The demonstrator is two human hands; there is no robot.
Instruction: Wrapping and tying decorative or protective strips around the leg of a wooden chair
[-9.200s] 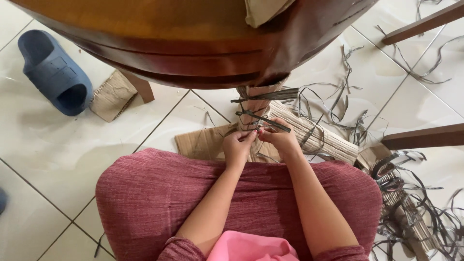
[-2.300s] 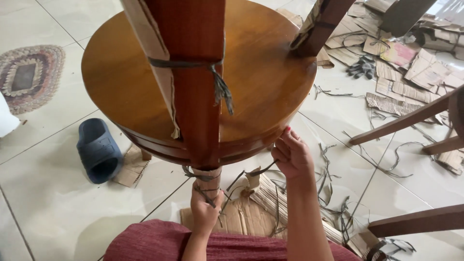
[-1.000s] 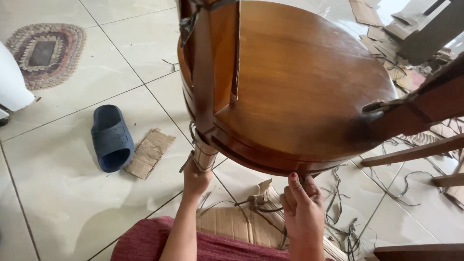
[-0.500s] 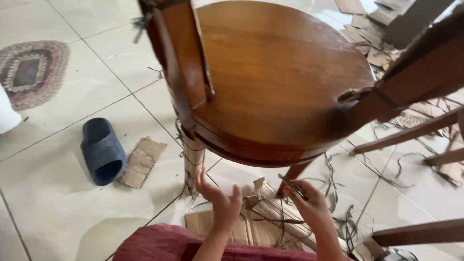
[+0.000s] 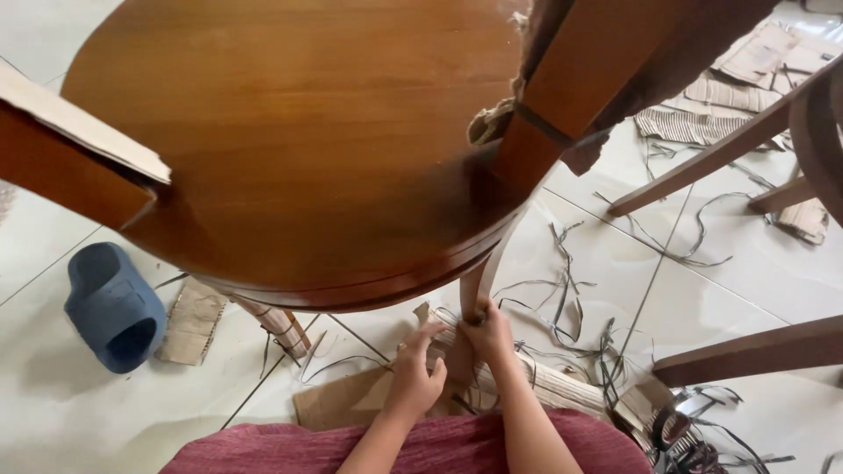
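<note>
Two bare hands meet near the wrapped leg of the round brown wooden table [image 5: 290, 149]: left hand [image 5: 414, 379] curled on corrugated cardboard wrapping [image 5: 527, 382], right hand [image 5: 488, 338] closed around the slim table leg [image 5: 477, 290]. Loose grey straps [image 5: 571, 298] could snag; a slackened grip might tip the table. Half a second earlier the hands were spread apart; farther left, the blue slipper [image 5: 114, 307] is unmoved.

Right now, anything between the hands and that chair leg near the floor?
Nothing visible. The right hand already grips the chair leg, and the left hand rests on the cardboard wrapping just beside it.
</note>
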